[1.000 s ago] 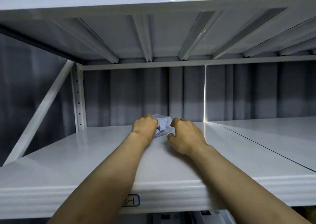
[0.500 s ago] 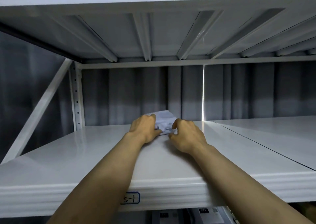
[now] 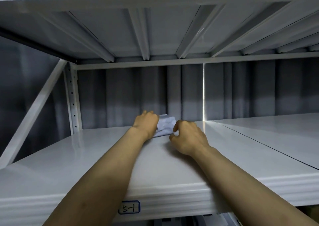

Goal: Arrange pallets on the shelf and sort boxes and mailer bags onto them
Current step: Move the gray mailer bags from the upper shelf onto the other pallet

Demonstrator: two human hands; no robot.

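A small crumpled white mailer bag [image 3: 165, 127] lies deep on the white metal shelf [image 3: 86, 156], near its back edge. My left hand [image 3: 145, 123] rests against the bag's left side with fingers curled over it. My right hand [image 3: 187, 137] is at the bag's right edge, thumb and fingers bent and touching it. Both forearms reach over the shelf's front lip. No pallet or box is in view.
The underside of the shelf above [image 3: 155, 27] hangs low overhead. A diagonal brace [image 3: 34, 112] and a perforated upright [image 3: 71, 101] stand at the left. A grey curtain closes the back. A label reading "5-1" [image 3: 129, 207] is on the front lip. A second shelf panel [image 3: 276, 136] adjoins on the right.
The bag has been pushed a little further back and lies flatter. Both hands followed it, and the right hand has loosened slightly at the bag's edge.
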